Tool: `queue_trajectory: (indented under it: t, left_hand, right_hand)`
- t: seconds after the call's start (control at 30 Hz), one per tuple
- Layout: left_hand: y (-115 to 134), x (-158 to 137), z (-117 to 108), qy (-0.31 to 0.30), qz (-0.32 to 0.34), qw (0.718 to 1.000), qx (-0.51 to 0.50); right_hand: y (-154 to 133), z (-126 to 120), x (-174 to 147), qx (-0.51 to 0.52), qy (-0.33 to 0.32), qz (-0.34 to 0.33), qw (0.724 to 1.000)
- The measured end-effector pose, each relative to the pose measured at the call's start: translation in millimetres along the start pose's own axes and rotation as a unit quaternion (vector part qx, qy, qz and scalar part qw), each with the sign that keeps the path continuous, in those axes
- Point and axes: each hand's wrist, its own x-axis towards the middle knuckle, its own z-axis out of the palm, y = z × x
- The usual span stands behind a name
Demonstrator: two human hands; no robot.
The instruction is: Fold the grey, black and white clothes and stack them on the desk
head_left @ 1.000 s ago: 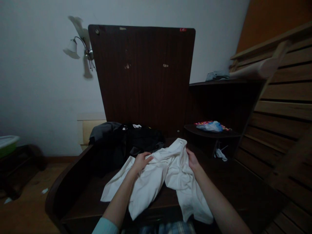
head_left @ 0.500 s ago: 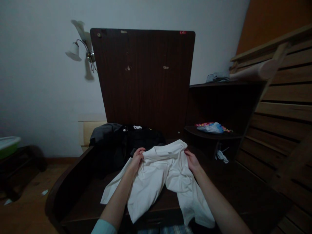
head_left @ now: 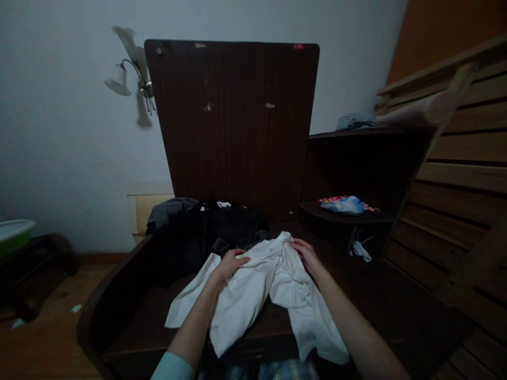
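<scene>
A white garment point(head_left: 241, 301) lies spread on the dark wooden seat, its long parts fanning out towards me and over the front edge. Its narrower far end is creased and lower, resting near the black items. My left hand point(head_left: 230, 264) lies on the garment's left upper side, fingers stretched across the cloth. At the upper right edge, my right hand point(head_left: 309, 257) touches the cloth with its fingers extended. The undersides of both hands are hidden.
Dark bags or clothes point(head_left: 233, 224) are heaped behind the garment on the left. A tall dark panel point(head_left: 237, 126) stands at the back. To the right are a corner shelf holding a plastic bag point(head_left: 344, 205) and a slatted wooden frame point(head_left: 463, 179). A wall lamp point(head_left: 119, 80) hangs at left.
The garment's far end has come down onto the seat. My left hand has shifted from gripping its edge to lying over the cloth, and my right hand's fingers have stretched out along the edge.
</scene>
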Motion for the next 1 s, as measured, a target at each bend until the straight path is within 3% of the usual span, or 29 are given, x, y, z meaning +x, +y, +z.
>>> queue_trajectory:
  t: [0.07,0.2,0.43,0.5,0.57,0.67,0.77,0.87,0.93,1.0]
  left_hand:
    - [-2,0,2,-0.006,0.018,0.996,0.084]
    - [-5,1,4,0.021,0.082,0.982,0.170]
    - [-3,1,3,-0.037,0.093,0.969,0.225]
    - [3,-4,1,-0.054,0.097,0.963,0.245]
    - [14,-12,-3,-0.085,0.095,0.955,0.267]
    - [37,-30,-3,-0.198,0.105,0.930,0.290]
    - [59,-43,5,-0.349,0.124,0.897,0.240]
    - [65,-42,18,-0.460,0.080,0.878,0.103]
    - [59,-35,25,-0.469,0.045,0.882,-0.007]
    - [46,-27,29,-0.423,0.023,0.899,-0.114]
  right_hand:
    - [3,0,2,-0.095,0.034,-0.029,0.994]
    - [6,0,1,-0.157,0.060,-0.046,0.985]
    - [1,3,-7,-0.170,-0.027,0.025,0.985]
    - [-2,0,-13,-0.172,-0.072,0.022,0.982]
    - [-6,-6,-21,-0.176,-0.162,0.012,0.971]
    - [-12,-13,-33,-0.226,-0.275,-0.046,0.933]
    - [-16,-6,-34,-0.311,-0.297,-0.124,0.894]
    - [-11,16,-25,-0.354,-0.290,-0.166,0.874]
    - [-1,36,-15,-0.358,-0.272,-0.171,0.877]
    - [12,55,-6,-0.325,-0.246,-0.160,0.899]
